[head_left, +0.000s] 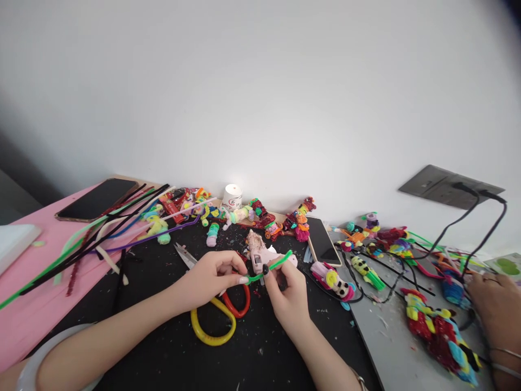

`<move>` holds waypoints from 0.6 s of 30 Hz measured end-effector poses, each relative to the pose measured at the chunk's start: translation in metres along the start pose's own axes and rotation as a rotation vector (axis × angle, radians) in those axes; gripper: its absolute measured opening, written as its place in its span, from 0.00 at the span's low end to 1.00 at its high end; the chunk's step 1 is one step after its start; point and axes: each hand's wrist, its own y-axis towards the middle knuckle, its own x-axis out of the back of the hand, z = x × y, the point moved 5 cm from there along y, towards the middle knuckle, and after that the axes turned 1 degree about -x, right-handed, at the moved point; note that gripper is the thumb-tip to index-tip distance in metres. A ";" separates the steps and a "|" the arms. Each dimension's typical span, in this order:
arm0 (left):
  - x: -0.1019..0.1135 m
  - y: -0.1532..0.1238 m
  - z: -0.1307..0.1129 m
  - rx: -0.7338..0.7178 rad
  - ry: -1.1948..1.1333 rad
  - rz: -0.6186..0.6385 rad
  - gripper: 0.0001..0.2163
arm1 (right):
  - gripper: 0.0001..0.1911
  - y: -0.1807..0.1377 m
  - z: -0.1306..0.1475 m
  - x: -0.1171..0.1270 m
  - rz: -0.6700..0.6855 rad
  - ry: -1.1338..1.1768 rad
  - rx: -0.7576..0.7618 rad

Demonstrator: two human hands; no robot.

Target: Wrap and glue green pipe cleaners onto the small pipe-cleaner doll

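A short green pipe cleaner (281, 262) runs between my two hands over the black tabletop. My left hand (214, 273) pinches its left end between thumb and forefinger. Farther along, my right hand (287, 290) grips it, with the free tip sticking up past the fingers. Just behind my hands lies a pale pink hot glue gun (258, 251), partly covered by them. Beneath my left hand is a pair of scissors (214, 339) with one yellow and one red handle loop; the blades point away to the left, half hidden.
Pipe cleaners (109, 233) in several colours lie across a pink sheet (24, 326) with a phone (97, 200). Fuzzy figures and a paper cup (233, 196) line the wall. Another phone (323, 241) lies right. Cords hang from a wall socket (451, 186). Another person's hand (494, 304) is far right.
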 end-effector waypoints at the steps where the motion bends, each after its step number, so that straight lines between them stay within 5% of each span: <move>1: 0.000 0.001 0.001 0.007 -0.022 0.001 0.06 | 0.07 0.000 -0.002 0.000 -0.005 0.002 -0.018; 18: 0.004 0.003 -0.001 0.081 -0.167 -0.047 0.09 | 0.09 -0.004 -0.005 -0.009 0.139 0.220 -0.116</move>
